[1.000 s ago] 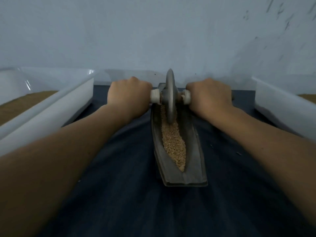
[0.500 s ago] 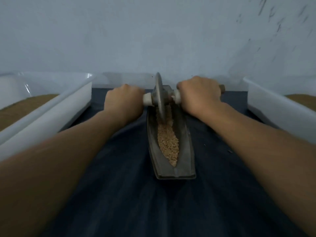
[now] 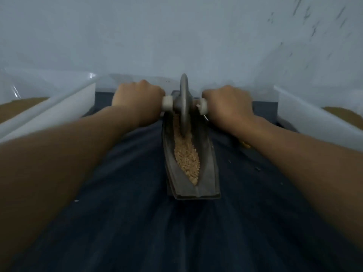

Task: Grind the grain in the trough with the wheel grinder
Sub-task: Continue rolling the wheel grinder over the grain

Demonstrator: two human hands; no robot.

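Observation:
A dark boat-shaped trough [image 3: 208, 173] lies lengthwise on a dark blue cloth [image 3: 137, 222], its groove filled with tan grain [image 3: 187, 160]. The grey metal wheel grinder [image 3: 184, 103] stands upright in the far part of the groove, its rim sunk in the grain. My left hand [image 3: 137, 99] grips the axle handle on the wheel's left, next to a white collar [image 3: 167, 103]. My right hand [image 3: 227, 103] grips the handle on the right. The handles themselves are hidden inside my fists.
A white plastic tub [image 3: 59, 107] holding brown grain stands at the left, another white tub [image 3: 314, 118] at the right. A pale wall [image 3: 176, 36] rises just behind the trough. A few stray crumbs [image 3: 257, 168] lie on the cloth right of the trough.
The wheel has stayed at the trough's far end, rolling slightly along the groove with both hands gripping it. The view has shifted sideways between frames.

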